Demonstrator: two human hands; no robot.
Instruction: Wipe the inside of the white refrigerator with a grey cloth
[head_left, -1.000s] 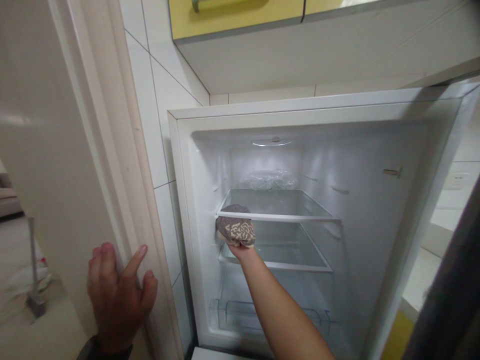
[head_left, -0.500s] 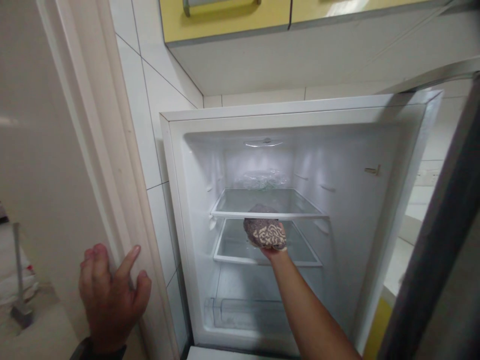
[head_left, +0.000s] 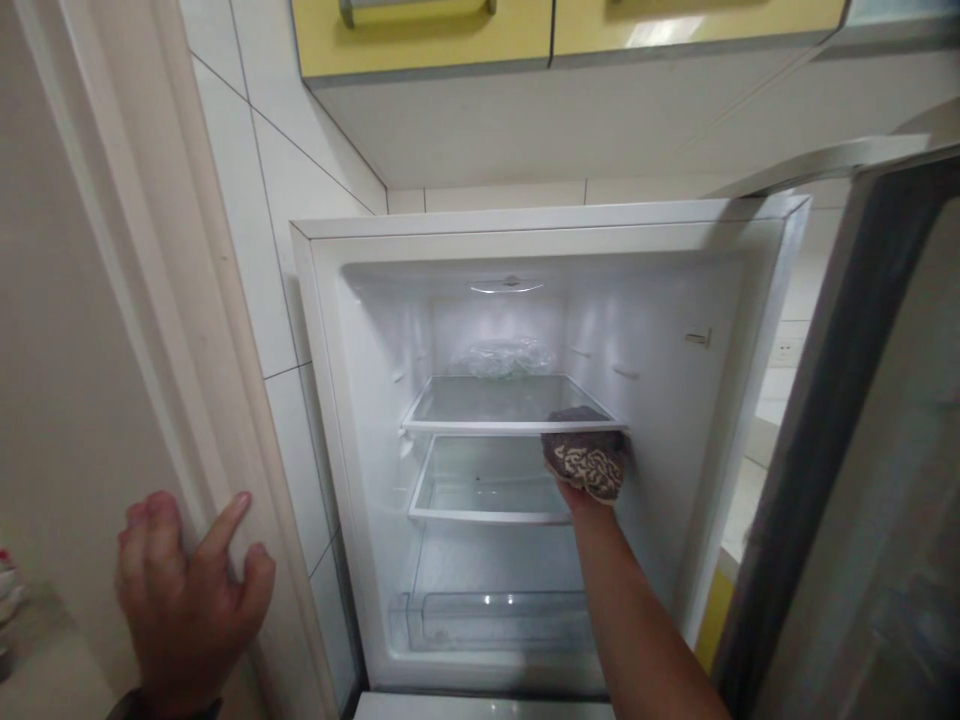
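Observation:
An open white fridge (head_left: 322, 330) faces me, with two glass shelves inside. My right hand (head_left: 589, 478) reaches in and presses a brown-and-cream patterned cloth (head_left: 585, 455) over the front edge of the upper shelf (head_left: 495, 425), at its right end. The cloth covers most of the hand. My left hand (head_left: 187, 600) rests on the cream door frame (head_left: 187, 330) to the left, fingers curled round its edge, index finger raised.
A clear plastic bag (head_left: 501, 357) lies at the back of the upper shelf. A lower glass shelf (head_left: 480, 515) and a clear drawer (head_left: 487, 615) sit beneath. The fridge door (head_left: 847, 480) stands open on the right. Yellow cabinets (head_left: 525, 30) hang overhead; white tiles (head_left: 255, 250) line the wall.
My right hand slid the cloth along the upper shelf's front edge from the left end to the right end. The view shifted left and down slightly; my left hand stayed on the frame.

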